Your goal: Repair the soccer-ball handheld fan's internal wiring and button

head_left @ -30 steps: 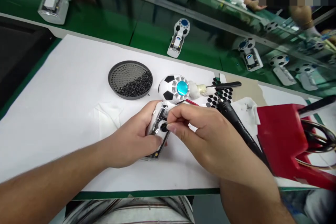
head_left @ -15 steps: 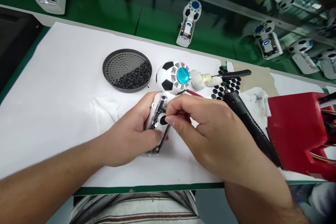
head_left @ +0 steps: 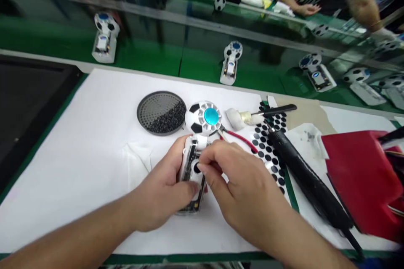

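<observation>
A handheld device (head_left: 196,118) has a white and black football-patterned head with a blue round centre, and a clear body showing a dark circuit board. My left hand (head_left: 160,193) is wrapped around that body, its thumb lying across the front. In a pinch, the thumb and forefinger of my right hand (head_left: 241,185) hold the edge of a small black round sticker (head_left: 197,168) against the device's white front part. Whether the sticker is stuck down there I cannot tell. Just right of the device lie red-handled pliers (head_left: 243,139) and a sheet of black round stickers (head_left: 265,145), partly behind my right hand.
Behind the device is a round dish (head_left: 162,112) of small dark screws. A black power screwdriver (head_left: 309,176) and a red holder (head_left: 360,176) lie right; tweezers (head_left: 279,110) rest behind. Similar devices (head_left: 230,65) stand along the green line. A co-worker's arms (head_left: 299,8) show across it.
The view has tilted up, so everything sits lower and more of the far side shows. Both hands keep their hold, and the black sticker stays at the device's front.
</observation>
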A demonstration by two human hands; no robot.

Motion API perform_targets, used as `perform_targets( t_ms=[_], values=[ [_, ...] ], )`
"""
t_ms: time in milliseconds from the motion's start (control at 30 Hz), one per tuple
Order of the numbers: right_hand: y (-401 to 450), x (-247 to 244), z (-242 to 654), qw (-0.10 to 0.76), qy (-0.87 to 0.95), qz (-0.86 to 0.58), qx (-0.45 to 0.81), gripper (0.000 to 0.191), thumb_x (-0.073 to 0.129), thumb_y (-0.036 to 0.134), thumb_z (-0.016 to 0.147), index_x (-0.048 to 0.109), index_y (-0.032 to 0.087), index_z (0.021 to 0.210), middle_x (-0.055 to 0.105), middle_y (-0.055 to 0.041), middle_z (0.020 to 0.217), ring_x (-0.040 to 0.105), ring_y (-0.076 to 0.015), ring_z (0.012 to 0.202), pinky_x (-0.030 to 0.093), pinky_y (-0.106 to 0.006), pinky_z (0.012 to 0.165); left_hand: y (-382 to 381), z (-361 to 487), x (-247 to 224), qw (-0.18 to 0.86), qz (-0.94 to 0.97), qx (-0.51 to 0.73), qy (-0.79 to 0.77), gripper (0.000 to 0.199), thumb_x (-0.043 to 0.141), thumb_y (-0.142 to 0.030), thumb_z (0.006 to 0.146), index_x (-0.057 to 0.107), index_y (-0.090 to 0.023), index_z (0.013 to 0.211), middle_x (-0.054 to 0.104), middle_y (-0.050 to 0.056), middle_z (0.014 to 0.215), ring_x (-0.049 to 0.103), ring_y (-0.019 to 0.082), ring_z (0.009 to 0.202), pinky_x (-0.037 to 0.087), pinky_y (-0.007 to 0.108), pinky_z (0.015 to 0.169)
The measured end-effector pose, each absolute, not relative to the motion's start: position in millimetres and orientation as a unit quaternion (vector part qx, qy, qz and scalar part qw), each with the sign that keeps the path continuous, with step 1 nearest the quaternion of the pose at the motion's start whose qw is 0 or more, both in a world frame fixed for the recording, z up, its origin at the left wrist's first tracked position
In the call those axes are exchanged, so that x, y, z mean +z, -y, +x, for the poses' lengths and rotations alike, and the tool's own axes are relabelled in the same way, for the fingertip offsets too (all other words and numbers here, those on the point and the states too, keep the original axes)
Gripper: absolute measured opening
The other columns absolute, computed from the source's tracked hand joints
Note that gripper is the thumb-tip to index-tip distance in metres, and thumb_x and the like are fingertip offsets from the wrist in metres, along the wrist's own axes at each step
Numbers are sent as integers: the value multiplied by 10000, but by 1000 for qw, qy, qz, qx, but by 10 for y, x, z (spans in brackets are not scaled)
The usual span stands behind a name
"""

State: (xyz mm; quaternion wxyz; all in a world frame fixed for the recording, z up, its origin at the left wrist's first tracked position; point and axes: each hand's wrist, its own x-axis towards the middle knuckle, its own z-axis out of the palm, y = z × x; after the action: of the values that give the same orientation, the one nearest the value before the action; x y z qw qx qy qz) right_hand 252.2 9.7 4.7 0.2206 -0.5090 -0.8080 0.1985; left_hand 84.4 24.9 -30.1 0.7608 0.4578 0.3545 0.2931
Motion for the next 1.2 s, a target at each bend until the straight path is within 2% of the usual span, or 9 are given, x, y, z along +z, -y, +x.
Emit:
perform_targets(
  t_ms=[133,200,300,400,567,667,767,933,1200],
  values=[
    [-98,5,2500,275,725,-575,260,155,546,138,893,450,242,954,531,48,721,514,-142,631,386,-283,574,-231,810,-359,800,400,320,-313,603,518,-68,800,386,-328,1327,557,-5,1017,520,160,862,480,293,738],
    [-112,-5,2487,310,645,-600,358,232,616,190,870,424,267,975,443,85,660,485,-122,546,398,-257,514,-214,799,-398,832,333,349,-274,577,556,-158,830,373,-331,1349,590,20,1040,568,171,823,508,317,710],
    [-136,-13,2467,363,516,-529,567,186,578,317,935,400,273,966,428,97,677,519,-101,501,469,-250,497,-194,791,-411,848,290,364,-253,551,593,-264,857,354,-295,1352,645,40,932,628,177,696,504,302,618],
    [-144,-30,2447,398,445,-451,663,122,471,362,999,405,260,979,509,83,705,570,-105,535,496,-260,533,-193,790,-370,836,309,374,-257,480,597,-302,879,376,-254,1303,669,56,897,656,190,668,502,294,589],
    [-122,-92,2424,396,445,-444,669,122,465,358,1001,420,246,978,511,80,657,574,-123,541,488,-275,556,-196,784,-329,813,346,379,-275,324,566,-280,905,455,-220,1204,655,44,876,633,173,676,517,311,629],
    [-97,-112,2413,381,472,-479,634,187,494,372,983,431,268,1125,550,25,864,590,-140,663,516,-296,589,-177,778,-349,799,356,386,-294,330,559,-287,915,463,-250,1230,620,23,892,601,167,702,507,318,657],
    [-79,-95,2400,340,535,-506,584,352,501,286,970,404,316,1307,560,-14,1061,574,-163,856,513,-304,695,-171,776,-357,777,377,408,-296,381,549,-267,924,444,-290,1290,589,33,1060,557,175,868,469,325,805],
    [-85,-61,2399,327,557,-500,577,277,457,176,947,514,300,1188,545,36,862,520,-151,803,449,-354,891,-210,760,-297,797,421,342,-267,568,553,-112,829,372,-325,1323,548,27,1156,486,194,990,431,314,825],
    [-95,-71,2405,331,525,-520,587,260,485,164,884,507,279,1116,527,30,831,521,-154,750,481,-327,771,-181,763,-242,799,413,315,-303,617,554,-129,768,347,-324,1315,539,17,1122,478,188,894,421,319,765]
  ],
)
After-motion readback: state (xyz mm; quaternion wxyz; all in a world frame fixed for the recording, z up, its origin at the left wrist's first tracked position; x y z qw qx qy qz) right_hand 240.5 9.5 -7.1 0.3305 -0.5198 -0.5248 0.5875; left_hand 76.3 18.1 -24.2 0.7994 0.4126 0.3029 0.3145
